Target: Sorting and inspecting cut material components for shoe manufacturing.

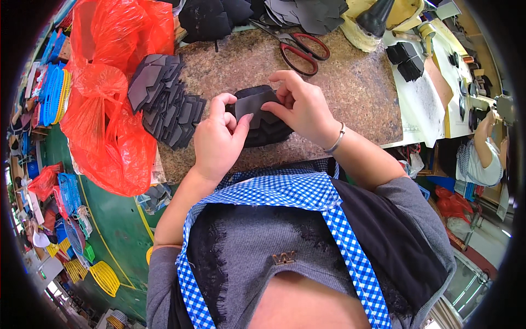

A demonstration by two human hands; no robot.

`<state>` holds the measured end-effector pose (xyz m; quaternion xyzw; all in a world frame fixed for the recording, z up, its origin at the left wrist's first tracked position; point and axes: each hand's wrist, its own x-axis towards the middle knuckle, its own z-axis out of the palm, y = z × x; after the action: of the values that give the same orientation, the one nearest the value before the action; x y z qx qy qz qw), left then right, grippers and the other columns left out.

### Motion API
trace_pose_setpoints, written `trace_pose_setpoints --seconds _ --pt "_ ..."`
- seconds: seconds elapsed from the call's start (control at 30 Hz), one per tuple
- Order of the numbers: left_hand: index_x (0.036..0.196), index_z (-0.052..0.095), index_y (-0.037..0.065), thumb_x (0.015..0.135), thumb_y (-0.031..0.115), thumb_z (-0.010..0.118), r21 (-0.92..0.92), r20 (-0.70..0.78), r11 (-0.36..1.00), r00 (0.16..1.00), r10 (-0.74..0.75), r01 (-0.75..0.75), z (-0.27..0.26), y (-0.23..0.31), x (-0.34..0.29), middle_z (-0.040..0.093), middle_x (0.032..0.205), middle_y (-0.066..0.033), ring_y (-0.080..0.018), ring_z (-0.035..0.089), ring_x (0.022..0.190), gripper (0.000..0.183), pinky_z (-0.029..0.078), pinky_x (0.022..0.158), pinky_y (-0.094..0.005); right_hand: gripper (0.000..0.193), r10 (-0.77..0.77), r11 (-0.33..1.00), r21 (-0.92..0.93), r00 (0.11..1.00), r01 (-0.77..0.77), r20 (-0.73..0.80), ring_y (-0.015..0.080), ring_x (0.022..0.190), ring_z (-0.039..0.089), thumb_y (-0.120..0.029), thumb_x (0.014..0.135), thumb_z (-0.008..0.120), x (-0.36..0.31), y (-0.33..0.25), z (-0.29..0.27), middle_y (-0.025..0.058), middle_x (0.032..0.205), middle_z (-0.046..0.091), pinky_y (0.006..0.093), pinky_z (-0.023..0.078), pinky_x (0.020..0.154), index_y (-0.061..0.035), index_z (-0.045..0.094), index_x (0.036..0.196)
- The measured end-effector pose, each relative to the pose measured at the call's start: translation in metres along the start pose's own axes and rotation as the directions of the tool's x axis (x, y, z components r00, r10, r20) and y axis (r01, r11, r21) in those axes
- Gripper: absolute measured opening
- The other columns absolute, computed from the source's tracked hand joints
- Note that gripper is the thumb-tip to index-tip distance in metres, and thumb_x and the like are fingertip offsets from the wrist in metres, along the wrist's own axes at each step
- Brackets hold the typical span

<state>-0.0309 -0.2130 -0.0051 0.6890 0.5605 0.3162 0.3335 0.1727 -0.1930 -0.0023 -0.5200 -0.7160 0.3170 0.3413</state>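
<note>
Blue and white checked apron straps [307, 192] lie closest, over a grey top. Just past them sits the brown speckled surface [350, 88].

Both hands meet over a small pile of black cut pieces [268, 131] on that surface. Each hand pinches one dark grey cut piece [256, 105] that lies on top of the pile. On the left hand [219, 140], the thumb and fingers are closed on the near left edge of the piece. On the right hand [298, 104], the fingers are closed on its far right edge. A thin silver bracelet [335, 140] sits on the right wrist.

Left of the pile, a bigger heap of dark grey cut pieces [164, 98] spreads out on the surface. Left of that heap is a puffy red plastic bag [109, 93]. Behind the pile, red-handled scissors [298, 49] lie flat. More black pieces [219, 16] sit past the scissors, at the far edge.

Far to the right of the pile, another person's arm [485, 137] shows at a different bench.
</note>
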Motion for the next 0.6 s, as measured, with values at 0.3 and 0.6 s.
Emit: trace_pose_setpoints --seconds 0.3,0.6 --pt "0.1 0.06 0.006 0.082 0.013 0.072 0.427 0.021 0.755 0.84 0.542 -0.497 0.004 -0.024 -0.007 0.059 0.105 -0.0123 -0.0331 0.058 0.089 0.022 0.047 0.074 -0.042 0.027 -0.612 0.703 -0.28 0.756 0.654 0.231 0.0264 0.092 0.06 -0.011 0.069 0.072 -0.002 0.012 -0.012 0.0084 0.098 0.06 0.038 0.052 0.077 -0.0074 0.066 0.096" --pt "0.095 0.063 0.005 0.077 0.012 0.073 0.356 -0.066 0.791 0.831 0.553 -0.498 -0.028 -0.009 0.101 0.064 0.097 -0.0114 -0.0321 0.059 0.092 0.022 0.047 0.081 -0.0418 0.05 -0.283 0.69 -0.703 0.958 0.174 -0.041 0.032 0.116 0.054 -0.026 0.075 0.077 0.133 0.084 -0.097 0.0121 0.125 0.058 0.0392 0.045 0.099 -0.0071 0.061 0.119"
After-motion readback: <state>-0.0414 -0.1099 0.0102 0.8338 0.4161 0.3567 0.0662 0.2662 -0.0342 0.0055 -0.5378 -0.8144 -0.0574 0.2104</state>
